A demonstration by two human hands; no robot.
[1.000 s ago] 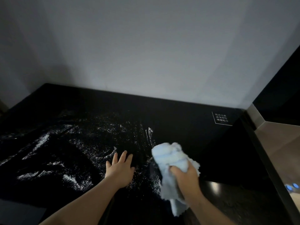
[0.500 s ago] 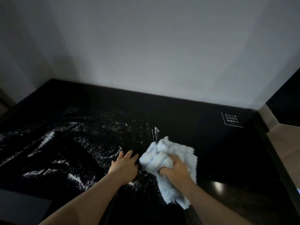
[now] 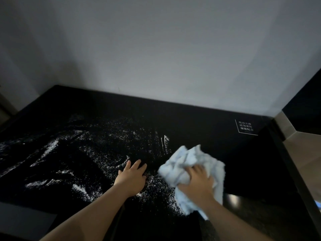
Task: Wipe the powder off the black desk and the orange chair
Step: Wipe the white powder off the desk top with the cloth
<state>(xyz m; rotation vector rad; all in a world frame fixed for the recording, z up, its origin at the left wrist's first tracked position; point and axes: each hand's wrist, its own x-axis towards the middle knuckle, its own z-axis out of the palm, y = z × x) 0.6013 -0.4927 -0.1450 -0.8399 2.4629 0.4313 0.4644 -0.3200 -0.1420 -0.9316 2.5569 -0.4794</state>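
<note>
Dim, soft-focus view with darkened, bent corners; a pale glare patch [image 3: 233,200] on the black desk [image 3: 199,119]

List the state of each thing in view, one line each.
black desk: partly wiped, bare at right.
powder: scattered and streaked over the desk's left and middle.
light blue cloth: crumpled, lying on the desk.
right hand: pressing the cloth down.
left hand: flat on the desk.

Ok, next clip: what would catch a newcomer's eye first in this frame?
The white powder scattered in streaks across the left and middle of the black desk stands out most against the dark top. Next comes the pale blue cloth, bunched under the right hand at the powder's right edge. The left hand rests flat on the desk just beside it, in the powder.
</note>
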